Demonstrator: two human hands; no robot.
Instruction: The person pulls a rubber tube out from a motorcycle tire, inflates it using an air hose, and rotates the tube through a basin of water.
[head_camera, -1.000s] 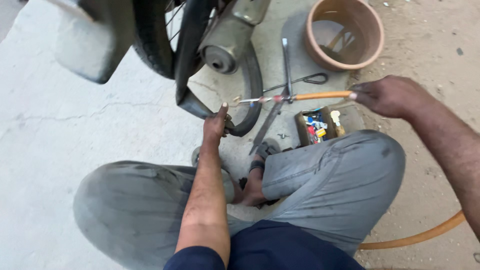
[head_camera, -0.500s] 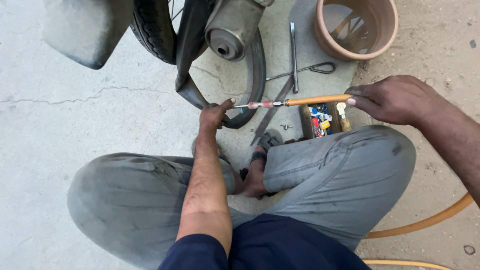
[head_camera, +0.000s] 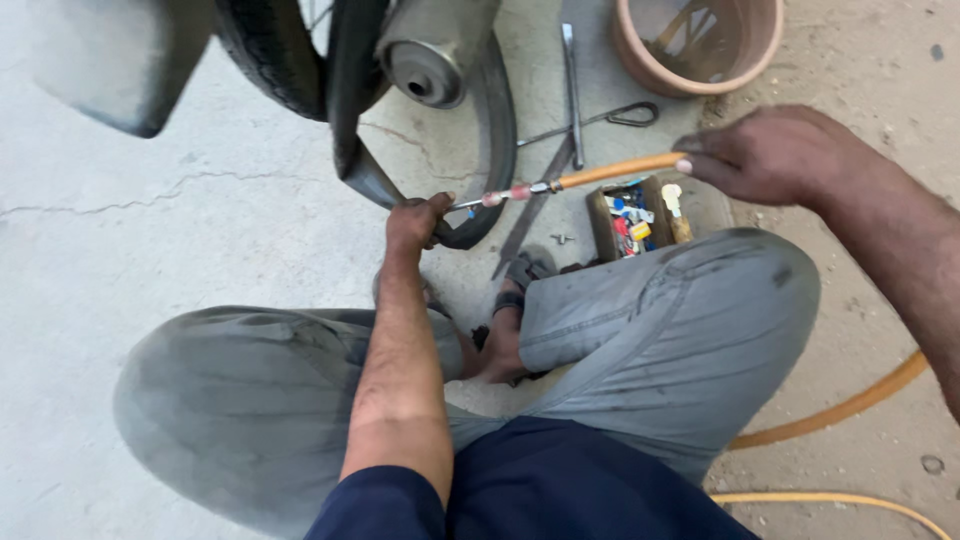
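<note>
Air filling underway: left hand pinches the black rubber inner tube below the wheel, right hand clamps the orange air hose at its valve; next, steady pressure.

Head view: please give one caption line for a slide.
Left hand grips black inner tube; right hand holds orange hose.

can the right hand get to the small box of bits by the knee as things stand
Probably yes: the right hand hovers just above and beside the box, with only the orange hose it grips between them.
</note>
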